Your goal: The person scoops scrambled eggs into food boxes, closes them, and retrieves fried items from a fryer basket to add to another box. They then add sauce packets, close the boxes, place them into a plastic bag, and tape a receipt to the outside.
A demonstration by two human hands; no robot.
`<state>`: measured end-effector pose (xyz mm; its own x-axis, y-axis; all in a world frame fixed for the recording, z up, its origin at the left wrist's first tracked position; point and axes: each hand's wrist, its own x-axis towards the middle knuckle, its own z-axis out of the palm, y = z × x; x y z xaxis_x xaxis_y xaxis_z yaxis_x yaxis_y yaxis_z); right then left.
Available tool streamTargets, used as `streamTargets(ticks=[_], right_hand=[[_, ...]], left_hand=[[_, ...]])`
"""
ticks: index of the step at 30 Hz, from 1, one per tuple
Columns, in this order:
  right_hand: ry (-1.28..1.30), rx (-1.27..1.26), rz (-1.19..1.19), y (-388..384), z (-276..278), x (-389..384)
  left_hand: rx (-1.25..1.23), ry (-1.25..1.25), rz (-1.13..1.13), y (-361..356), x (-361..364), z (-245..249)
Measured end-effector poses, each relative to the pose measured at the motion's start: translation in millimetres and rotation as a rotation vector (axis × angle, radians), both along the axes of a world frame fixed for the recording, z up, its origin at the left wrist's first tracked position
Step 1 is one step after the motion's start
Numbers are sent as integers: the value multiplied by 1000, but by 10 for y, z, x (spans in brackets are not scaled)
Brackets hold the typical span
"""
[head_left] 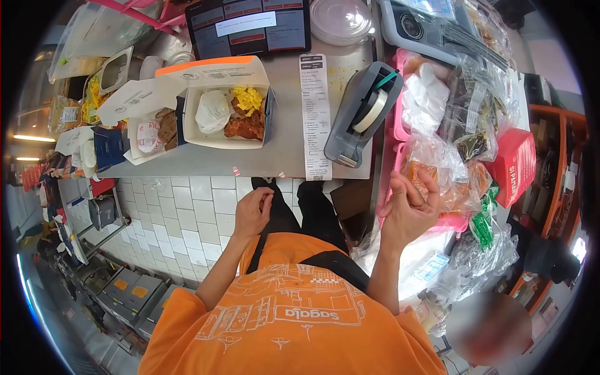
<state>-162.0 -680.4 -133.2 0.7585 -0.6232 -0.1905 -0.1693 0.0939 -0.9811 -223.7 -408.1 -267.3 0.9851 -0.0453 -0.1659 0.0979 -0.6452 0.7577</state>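
My left hand hangs in front of the counter edge with its fingers curled together; whatever it may hold is hidden. At the pink basket, my right hand is raised with bent fingers apart and nothing visible in them. Beside it are plastic bags of orange packets. On the counter, an open meal box contains a wrapped white bundle, yellow scrambled egg and fried chicken. A smaller open box holds a wrapped rice bundle and brown meat.
A long receipt lies beside a grey tape dispenser. Behind stand a tablet and plastic lids. At right are a red box and crumpled plastic bags. Two small stickers sit near the counter edge.
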Motion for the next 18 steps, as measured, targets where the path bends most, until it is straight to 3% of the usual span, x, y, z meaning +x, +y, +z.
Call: streamTargets(ticks=[4, 6, 8, 11, 12, 13, 14, 16, 17, 18], right_hand=[[-50, -101, -31, -175, -71, -122], [-298, 35, -107, -252, -189, -136], [-317, -40, -151, -273, -198, -117], [-262, -10, -52, -266, -117, 83], [-199, -12, -7, -182, 1, 175], [-127, -19, 36, -78, 126, 255], [-155, -27, 50, 35, 269, 376], [-274, 27, 222, 340, 609, 722], [-382, 92, 250, 568, 794, 940], [-330, -25, 313, 677, 892, 1118]], left_hand=[[-11, 70, -7, 4, -53, -174], [-13, 204, 115, 112, -171, -322], [124, 285, 236, 373, -371, -533], [387, 46, 119, 1371, -1342, -1671], [183, 343, 544, 1359, -1464, -1410], [309, 265, 452, 1751, -1968, -1933], [392, 336, 442, 1951, -2250, -2110], [264, 522, 372, 2154, -2609, -2112], [434, 660, 173, 2128, -2549, -1999], [604, 792, -33, 2071, -2553, -1801]])
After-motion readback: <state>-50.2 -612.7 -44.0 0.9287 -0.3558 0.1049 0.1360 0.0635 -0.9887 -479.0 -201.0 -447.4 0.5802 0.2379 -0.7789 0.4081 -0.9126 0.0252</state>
